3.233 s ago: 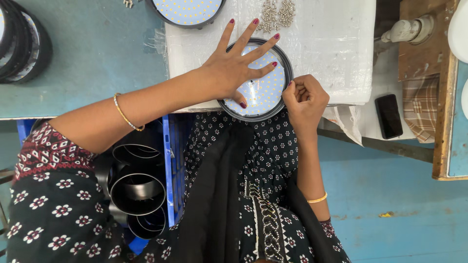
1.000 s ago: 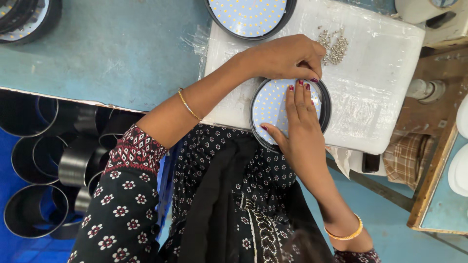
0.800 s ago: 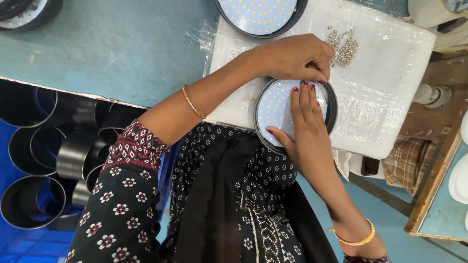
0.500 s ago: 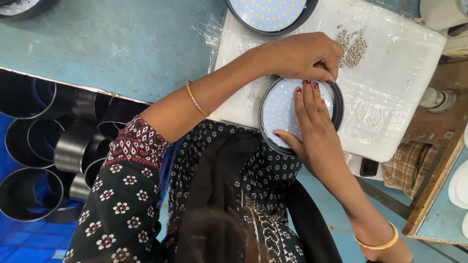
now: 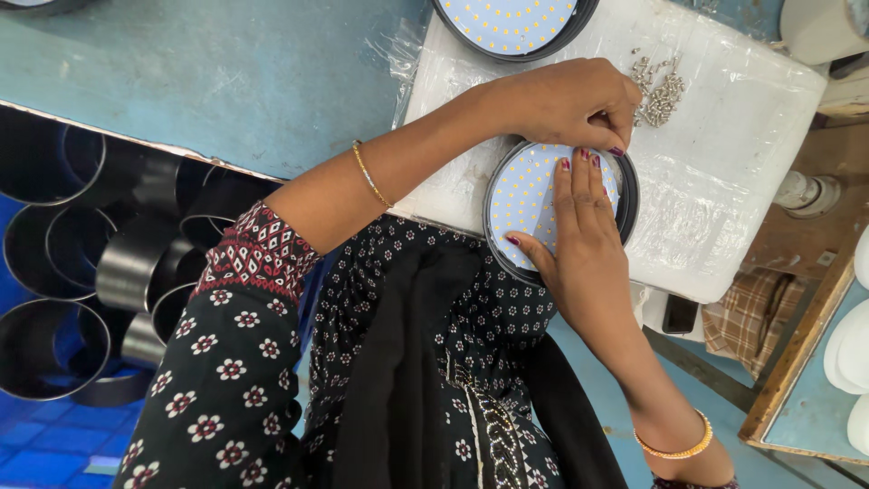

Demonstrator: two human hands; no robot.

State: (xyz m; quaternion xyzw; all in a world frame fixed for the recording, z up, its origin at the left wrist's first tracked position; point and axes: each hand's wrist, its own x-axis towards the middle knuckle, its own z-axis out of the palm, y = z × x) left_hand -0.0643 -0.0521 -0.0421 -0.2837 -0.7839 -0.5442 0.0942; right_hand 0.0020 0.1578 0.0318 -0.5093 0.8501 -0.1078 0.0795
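Nearest to the person, over the bench's near edge, the right hand (image 5: 584,244) lies flat with its fingers straight and together on the round light panel (image 5: 529,195), a white disc dotted with small yellow points set in a black ring. It presses down on the disc and grips nothing. The panel sits on the near edge of a white plastic-wrapped pad (image 5: 724,145), partly overhanging toward the lap.

Just beyond, at the panel's far rim, the left hand (image 5: 570,100) comes across from the left with fingertips pinched close together right where the right fingertips end. Whether anything small is held in that pinch I cannot tell. So the two hands meet at the far rim of the disc, the left one the nearer to the loose pile of small screws (image 5: 661,91) lying just past it on the pad.

Farther still, a second panel (image 5: 507,23) rests at the pad's far edge. Off to the left, below the bench, stand black ring housings (image 5: 118,263).
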